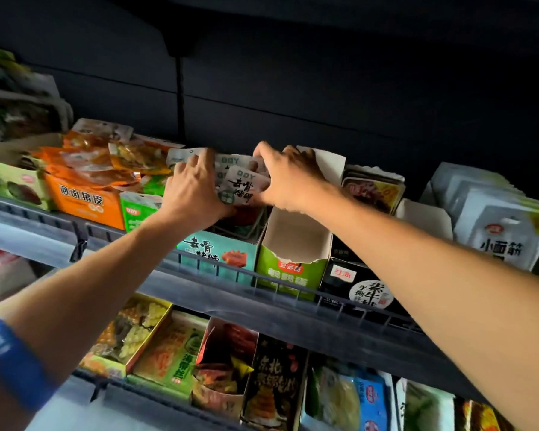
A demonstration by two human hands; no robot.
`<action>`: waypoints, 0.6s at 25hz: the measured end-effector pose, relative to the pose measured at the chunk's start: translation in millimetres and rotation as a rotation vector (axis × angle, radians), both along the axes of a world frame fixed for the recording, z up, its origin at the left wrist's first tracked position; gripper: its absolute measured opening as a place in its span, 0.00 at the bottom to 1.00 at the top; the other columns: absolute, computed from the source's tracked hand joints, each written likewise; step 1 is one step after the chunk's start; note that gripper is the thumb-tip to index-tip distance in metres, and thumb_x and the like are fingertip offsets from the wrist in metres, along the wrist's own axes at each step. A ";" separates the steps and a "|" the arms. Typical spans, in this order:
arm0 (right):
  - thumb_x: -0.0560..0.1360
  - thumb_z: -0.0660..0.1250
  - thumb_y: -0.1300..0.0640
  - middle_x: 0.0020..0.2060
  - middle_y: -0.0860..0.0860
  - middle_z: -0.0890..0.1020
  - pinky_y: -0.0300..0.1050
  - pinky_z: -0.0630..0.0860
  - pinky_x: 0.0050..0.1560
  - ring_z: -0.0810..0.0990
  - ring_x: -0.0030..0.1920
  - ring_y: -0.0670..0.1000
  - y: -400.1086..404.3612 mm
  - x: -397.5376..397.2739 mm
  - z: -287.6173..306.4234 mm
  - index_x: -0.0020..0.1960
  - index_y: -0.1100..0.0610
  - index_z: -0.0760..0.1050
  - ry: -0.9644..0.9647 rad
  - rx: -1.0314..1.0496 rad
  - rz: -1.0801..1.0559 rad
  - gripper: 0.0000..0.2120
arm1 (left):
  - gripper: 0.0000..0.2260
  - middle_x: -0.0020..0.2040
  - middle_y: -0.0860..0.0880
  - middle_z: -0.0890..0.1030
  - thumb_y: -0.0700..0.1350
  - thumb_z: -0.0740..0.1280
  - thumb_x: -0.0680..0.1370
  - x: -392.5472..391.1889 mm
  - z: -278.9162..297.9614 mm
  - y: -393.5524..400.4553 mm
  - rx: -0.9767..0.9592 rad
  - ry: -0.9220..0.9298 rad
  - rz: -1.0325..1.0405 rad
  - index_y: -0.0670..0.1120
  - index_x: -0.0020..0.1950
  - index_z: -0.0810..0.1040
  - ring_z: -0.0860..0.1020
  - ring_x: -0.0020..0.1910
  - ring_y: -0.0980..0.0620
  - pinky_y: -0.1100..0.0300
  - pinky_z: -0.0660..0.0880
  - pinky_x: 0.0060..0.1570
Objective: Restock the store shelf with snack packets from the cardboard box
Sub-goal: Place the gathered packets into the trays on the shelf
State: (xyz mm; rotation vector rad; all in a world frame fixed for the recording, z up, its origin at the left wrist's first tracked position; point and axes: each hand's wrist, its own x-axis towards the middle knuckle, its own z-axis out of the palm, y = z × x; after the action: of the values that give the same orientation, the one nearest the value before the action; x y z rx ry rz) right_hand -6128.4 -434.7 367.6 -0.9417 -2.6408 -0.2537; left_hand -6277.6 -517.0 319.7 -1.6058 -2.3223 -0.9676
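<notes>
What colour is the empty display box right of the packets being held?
Green front, plain white inside; clearest in the head view.

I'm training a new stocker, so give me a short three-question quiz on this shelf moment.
1. True or false: both hands grip the white packets.
2. Which box right of the teal box looks empty? A) green box B) black box C) orange box
3. Fill in: a blue ___ circles the left forearm.

Key: 1 true; 2 A; 3 band.
</notes>
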 end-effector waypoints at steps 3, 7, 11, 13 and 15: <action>0.68 0.72 0.37 0.61 0.52 0.75 0.57 0.61 0.64 0.68 0.65 0.57 -2.6 0.1 -0.5 0.65 0.53 0.68 -0.126 0.168 -0.048 0.33 | 0.57 0.72 0.39 0.68 0.57 0.80 0.65 -0.5 -3.7 -2.9 -0.042 0.033 0.000 0.48 0.81 0.45 0.68 0.69 0.35 0.41 0.68 0.67; 0.70 0.70 0.36 0.55 0.52 0.80 0.55 0.60 0.66 0.74 0.60 0.57 0.7 3.8 3.4 0.65 0.49 0.68 0.014 0.045 -0.014 0.30 | 0.50 0.69 0.42 0.72 0.49 0.80 0.66 -6.4 -1.2 -5.8 0.002 -0.094 -0.139 0.50 0.80 0.54 0.71 0.66 0.39 0.45 0.71 0.65; 0.73 0.65 0.32 0.51 0.51 0.82 0.57 0.54 0.72 0.75 0.60 0.56 4.5 7.5 6.7 0.59 0.50 0.73 -0.012 0.020 -0.051 0.25 | 0.45 0.66 0.42 0.73 0.38 0.77 0.69 -3.2 5.7 -11.9 0.100 -0.211 -0.144 0.48 0.80 0.55 0.73 0.63 0.43 0.52 0.73 0.60; 0.75 0.64 0.34 0.52 0.52 0.82 0.57 0.51 0.75 0.74 0.63 0.57 2.0 4.4 5.6 0.55 0.51 0.77 -0.054 0.065 -0.102 0.22 | 0.41 0.67 0.41 0.71 0.38 0.74 0.70 2.3 3.2 -12.4 0.065 -0.065 -0.115 0.49 0.79 0.58 0.71 0.64 0.40 0.50 0.72 0.61; 0.76 0.65 0.37 0.55 0.53 0.82 0.57 0.48 0.77 0.73 0.66 0.57 -1.0 0.6 4.3 0.55 0.53 0.79 -0.067 0.145 -0.143 0.21 | 0.38 0.68 0.41 0.70 0.38 0.70 0.71 5.6 -0.4 -11.3 0.043 0.073 -0.118 0.51 0.79 0.59 0.70 0.65 0.38 0.46 0.71 0.62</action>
State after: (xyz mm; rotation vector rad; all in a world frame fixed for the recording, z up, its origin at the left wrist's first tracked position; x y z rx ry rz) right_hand -6127.8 -435.7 371.9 -1.0920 -2.5760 -0.5127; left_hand -6272.0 -528.3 319.3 -1.7475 -2.1655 -0.9584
